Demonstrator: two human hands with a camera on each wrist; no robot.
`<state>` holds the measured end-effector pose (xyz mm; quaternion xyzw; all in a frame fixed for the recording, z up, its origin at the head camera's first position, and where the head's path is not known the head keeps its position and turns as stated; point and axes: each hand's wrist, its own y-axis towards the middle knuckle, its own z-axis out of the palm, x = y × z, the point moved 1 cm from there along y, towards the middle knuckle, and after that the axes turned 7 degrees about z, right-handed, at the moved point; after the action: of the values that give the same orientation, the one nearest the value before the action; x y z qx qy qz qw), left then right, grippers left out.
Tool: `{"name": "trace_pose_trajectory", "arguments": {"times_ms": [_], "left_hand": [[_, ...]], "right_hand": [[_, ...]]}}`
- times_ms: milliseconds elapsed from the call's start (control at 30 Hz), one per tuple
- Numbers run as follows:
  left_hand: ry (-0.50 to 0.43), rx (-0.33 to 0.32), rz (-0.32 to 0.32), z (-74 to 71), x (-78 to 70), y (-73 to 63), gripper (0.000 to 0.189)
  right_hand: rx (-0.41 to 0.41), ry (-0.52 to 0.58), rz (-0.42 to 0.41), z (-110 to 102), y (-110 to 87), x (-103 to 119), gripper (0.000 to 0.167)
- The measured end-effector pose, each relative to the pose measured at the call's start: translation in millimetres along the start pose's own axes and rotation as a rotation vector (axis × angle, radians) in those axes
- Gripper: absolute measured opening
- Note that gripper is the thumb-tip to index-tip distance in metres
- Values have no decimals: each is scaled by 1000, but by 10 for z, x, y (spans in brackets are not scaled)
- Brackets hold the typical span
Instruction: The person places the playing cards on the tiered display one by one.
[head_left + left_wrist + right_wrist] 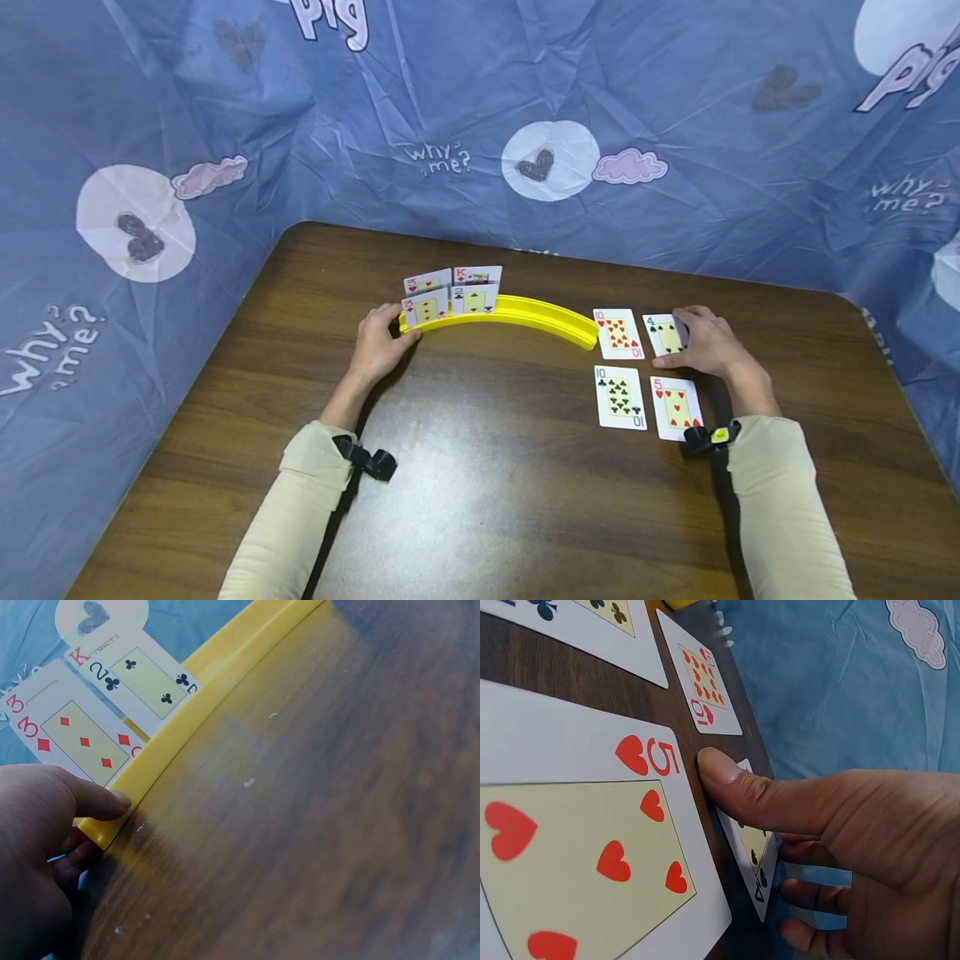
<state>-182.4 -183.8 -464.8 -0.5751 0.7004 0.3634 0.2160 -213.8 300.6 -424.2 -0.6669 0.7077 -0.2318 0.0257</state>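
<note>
My left hand (pixel 377 342) pinches the left end of a curved yellow card holder (pixel 547 315), thumb on its near side. Upright in that end are a three of diamonds (pixel 426 308) and a two of clubs (pixel 474 298) in front. Behind them stand another red three (pixel 427 282) and a red king (pixel 480 273), mostly covered. On the right, my right hand (pixel 712 342) grips a black four (pixel 664 332) by its edges between thumb and fingers, partly covering it. In the right wrist view, the thumb (pixel 761 796) crosses over this card.
A ten of hearts (pixel 618 333) lies face up at the holder's right end. Nearer are a ten of clubs (pixel 620 398) and a five of hearts (pixel 677 407), the latter below my right wrist. The brown wooden table (pixel 480 500) meets a blue printed cloth (pixel 450 100) behind.
</note>
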Motion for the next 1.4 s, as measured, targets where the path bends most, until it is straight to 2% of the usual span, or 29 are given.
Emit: {"name": "trace_pose_trajectory", "arguments": {"times_ms": [233, 567, 867, 1133, 1400], "left_hand": [[-13, -2, -1, 10, -15, 12, 30], [-9, 3, -4, 2, -23, 4, 30], [-6, 15, -17, 1, -15, 7, 30], [-8, 16, -15, 8, -11, -8, 30], [-10, 0, 1, 2, -2, -7, 29]], "right_hand": [[-9, -7, -16, -25, 29, -34, 109], [3, 7, 4, -22, 77, -40, 112], [12, 53, 12, 9, 101, -50, 111], [22, 92, -10, 36, 111, -90, 116], [2, 98, 6, 41, 104, -61, 110]]}}
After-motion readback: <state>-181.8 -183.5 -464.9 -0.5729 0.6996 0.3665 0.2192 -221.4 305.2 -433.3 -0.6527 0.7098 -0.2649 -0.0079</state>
